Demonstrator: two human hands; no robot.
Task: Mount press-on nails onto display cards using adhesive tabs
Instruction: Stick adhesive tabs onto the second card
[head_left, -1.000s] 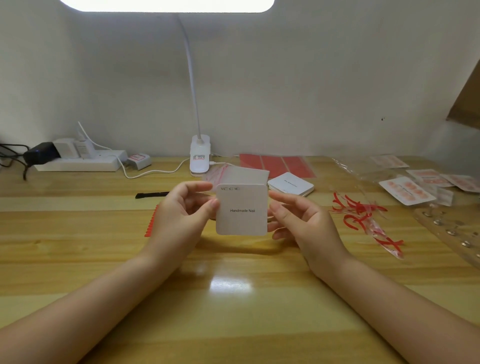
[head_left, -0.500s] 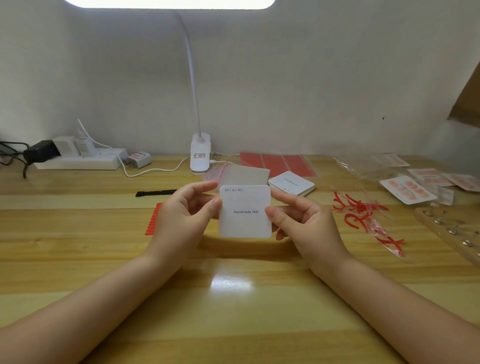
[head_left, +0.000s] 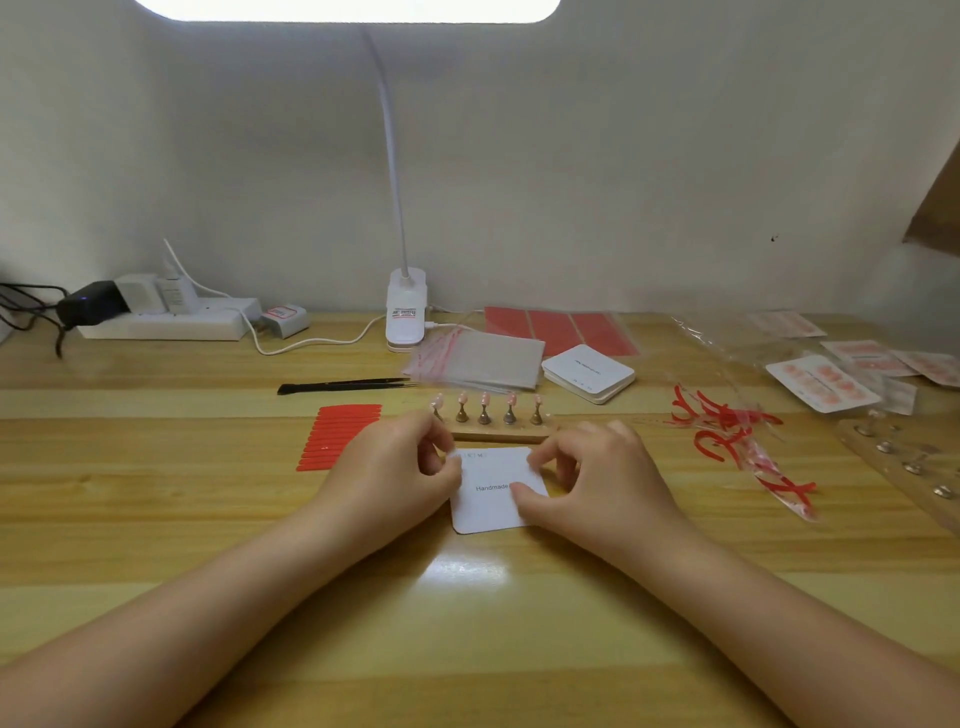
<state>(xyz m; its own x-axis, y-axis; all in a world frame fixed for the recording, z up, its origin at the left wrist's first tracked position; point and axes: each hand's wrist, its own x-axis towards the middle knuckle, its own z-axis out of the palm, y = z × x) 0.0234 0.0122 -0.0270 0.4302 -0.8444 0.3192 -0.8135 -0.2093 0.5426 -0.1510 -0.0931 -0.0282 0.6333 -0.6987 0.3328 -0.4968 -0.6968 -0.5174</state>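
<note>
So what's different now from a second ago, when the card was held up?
Both hands, left hand and right hand, brought the white card down flat onto the table, fingertips on its edges. That uncovers the nail stand behind it. The tweezers, red strips and card stack stayed put.

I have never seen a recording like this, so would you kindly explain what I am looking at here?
There is no machine: a person wears a camera on the head, looking forward and down at two bare hands on a wooden table. The left hand and right hand touch a white display card lying flat; fingers curl at its edges. Behind it a wooden stand carries five press-on nails on pegs. Red adhesive tabs lie left, black tweezers farther back, a stack of cards and a clip lamp beyond.
</note>
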